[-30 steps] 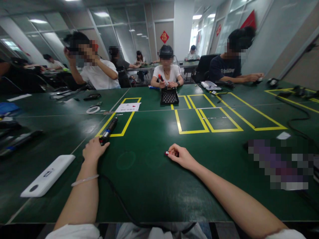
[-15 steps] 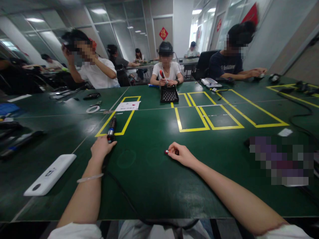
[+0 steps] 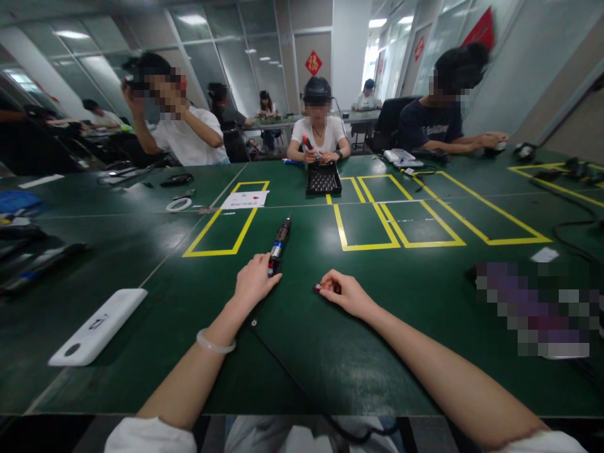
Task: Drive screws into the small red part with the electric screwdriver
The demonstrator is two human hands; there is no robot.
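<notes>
My left hand (image 3: 253, 278) is closed around the rear end of an electric screwdriver (image 3: 279, 244), dark with a silver and blue band. Its thin bit points away from me, and the tool slants slightly right above the green table. From near that hand, a black cable (image 3: 285, 367) runs back toward my lap. My right hand (image 3: 346, 293) rests on the table to the right, fingers curled in a pinch. A small red piece with a pale patch (image 3: 318, 287) sticks out from its fingertips; most of it is hidden, so its kind is unclear.
Yellow tape outlines (image 3: 370, 246) mark the green table (image 3: 292, 393). A white power bank-like slab (image 3: 101, 327) lies at left, a paper sheet (image 3: 244, 200) ahead. Across the table a person works over a black tray (image 3: 323, 180); other people sit on both sides. A blurred object (image 3: 528, 308) lies at right.
My left hand has carried the screwdriver to the right, out of the left taped outline and closer to my right hand. My right hand stays in place with the red piece.
</notes>
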